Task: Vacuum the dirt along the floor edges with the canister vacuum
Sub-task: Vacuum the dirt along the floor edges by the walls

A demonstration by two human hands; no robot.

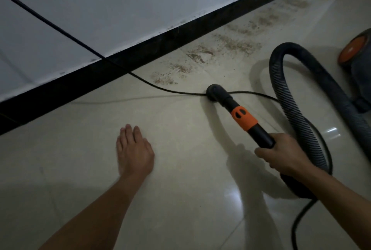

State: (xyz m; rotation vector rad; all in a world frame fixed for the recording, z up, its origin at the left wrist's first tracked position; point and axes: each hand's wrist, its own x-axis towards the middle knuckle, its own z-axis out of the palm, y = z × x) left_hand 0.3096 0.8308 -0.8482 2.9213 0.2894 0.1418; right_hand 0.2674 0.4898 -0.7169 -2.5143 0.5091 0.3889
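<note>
Leftmost, left hand (134,149) spread flat over floor; power cord (156,87) passes under nozzle (215,93) near skirting dirt (200,56); right hand (285,153) grips wand; canister vacuum (355,48) far right; cord likely snags nozzle.

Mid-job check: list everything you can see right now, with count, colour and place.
white wall: one, upper left
black baseboard: one, diagonal, below wall
glossy beige floor tiles: several, throughout
black vacuum wand with orange collar: one, centre-right, nozzle on floor
grey ribbed hose: one, looped right of wand
grey canister vacuum with orange disc: one, right edge
thin black power cord: one, upper left to nozzle
brown dirt patches: several, along baseboard beyond nozzle
left grip: one bare hand, open, lower centre
right grip: one bare hand, holding wand
</note>
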